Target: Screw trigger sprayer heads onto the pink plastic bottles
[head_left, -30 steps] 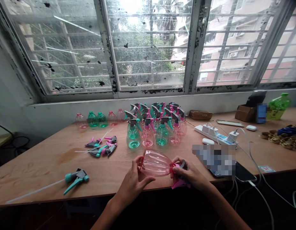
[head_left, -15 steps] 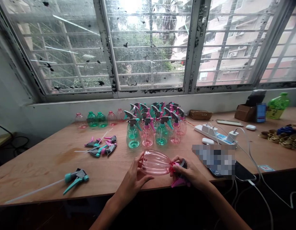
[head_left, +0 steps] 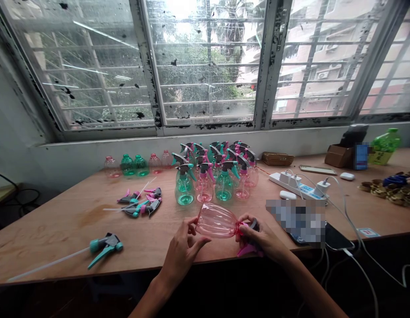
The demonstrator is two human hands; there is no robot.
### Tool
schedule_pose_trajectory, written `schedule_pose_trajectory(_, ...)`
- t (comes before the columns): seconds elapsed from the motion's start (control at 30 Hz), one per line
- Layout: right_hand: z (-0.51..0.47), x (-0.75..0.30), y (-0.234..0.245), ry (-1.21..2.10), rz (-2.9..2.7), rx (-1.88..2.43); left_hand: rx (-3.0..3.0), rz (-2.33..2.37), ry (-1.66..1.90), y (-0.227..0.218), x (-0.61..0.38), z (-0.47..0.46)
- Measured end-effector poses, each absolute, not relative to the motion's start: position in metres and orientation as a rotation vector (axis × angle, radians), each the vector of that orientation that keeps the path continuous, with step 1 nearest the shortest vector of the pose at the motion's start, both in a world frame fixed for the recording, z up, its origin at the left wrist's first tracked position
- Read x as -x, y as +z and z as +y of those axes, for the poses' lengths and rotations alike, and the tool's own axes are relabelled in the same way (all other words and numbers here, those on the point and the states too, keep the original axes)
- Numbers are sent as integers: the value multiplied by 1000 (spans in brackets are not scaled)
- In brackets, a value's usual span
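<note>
A pink ribbed spray bottle [head_left: 216, 221] is held on its side over the near edge of the wooden table [head_left: 72, 221], base pointing left. My left hand [head_left: 183, 251] cups the base end with its fingers curled on it. My right hand [head_left: 261, 240] is wrapped round the pink and grey trigger head [head_left: 247, 245] at the bottle's neck.
Several finished pink and teal spray bottles [head_left: 211, 176] stand in a cluster behind. Headless bottles [head_left: 138, 164] line the wall at the left. Loose trigger heads [head_left: 142, 203] lie mid-left, one teal head with a long tube [head_left: 104, 247] nearer. A power strip [head_left: 299, 187], cables and a phone [head_left: 337, 240] lie right.
The bottle has risen slightly and its base has tipped up. My left hand's fingers have shifted lower on the base. My right hand stays on the trigger head.
</note>
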State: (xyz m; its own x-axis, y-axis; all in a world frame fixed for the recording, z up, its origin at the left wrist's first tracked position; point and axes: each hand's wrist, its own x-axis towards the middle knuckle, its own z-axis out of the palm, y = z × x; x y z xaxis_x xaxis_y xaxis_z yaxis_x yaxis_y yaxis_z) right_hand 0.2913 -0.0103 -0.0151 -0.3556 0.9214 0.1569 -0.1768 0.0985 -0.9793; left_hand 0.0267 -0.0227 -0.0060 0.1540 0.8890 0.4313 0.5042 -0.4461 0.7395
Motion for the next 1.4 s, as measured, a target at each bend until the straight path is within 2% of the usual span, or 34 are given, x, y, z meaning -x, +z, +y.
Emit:
schedule_pose_trajectory(0.27,-12,-290,-13,1398,-1510,853,-2072,1246,1136,-5,-26,-24)
schedule_pose_trajectory(1.03,-9,-291,-16,1464,-1390,783,-2197,1169,1300,-9,-25,-26)
schedule_pose_trajectory(1.4,-8,-292,-17,1476,-1311,757,-2265,1200,1134,-7,-24,-23)
